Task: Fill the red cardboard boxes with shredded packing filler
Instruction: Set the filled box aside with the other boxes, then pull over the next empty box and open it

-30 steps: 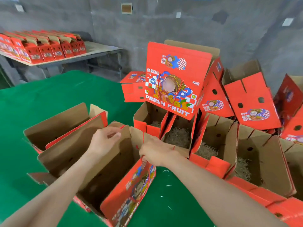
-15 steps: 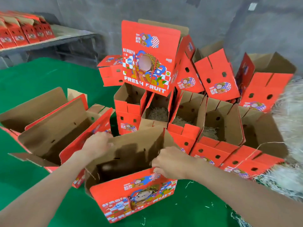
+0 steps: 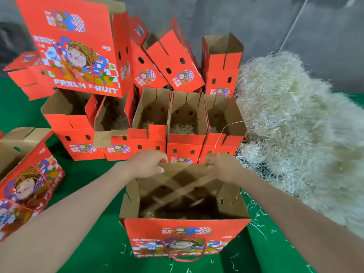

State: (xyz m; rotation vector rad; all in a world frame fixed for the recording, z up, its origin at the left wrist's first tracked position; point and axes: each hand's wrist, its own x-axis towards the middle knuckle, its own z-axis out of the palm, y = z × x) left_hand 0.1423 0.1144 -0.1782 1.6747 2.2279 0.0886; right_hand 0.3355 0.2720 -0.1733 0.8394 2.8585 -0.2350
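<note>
The left hand (image 3: 146,164) and right hand (image 3: 223,169) are gripping the far rim of the nearest red box (image 3: 185,239), which is standing open between the forearms. The fingers are curling over its brown corrugated edge, though blur is leaving the right grip less plain. The pale, stringy filler pile (image 3: 295,125) is lying just right of it. A row of boxes (image 3: 187,125) is crowding the far side, and the green surface (image 3: 88,174) is lying open at left.

Printed in white along the foot of the tall red box (image 3: 78,46) at ten o'clock: "FRESH FRUIT". On the tilted box (image 3: 29,184) at eight o'clock, only "FRUIT" legible. Lettering on the near box (image 3: 183,233) at six o'clock too blurred to read.
</note>
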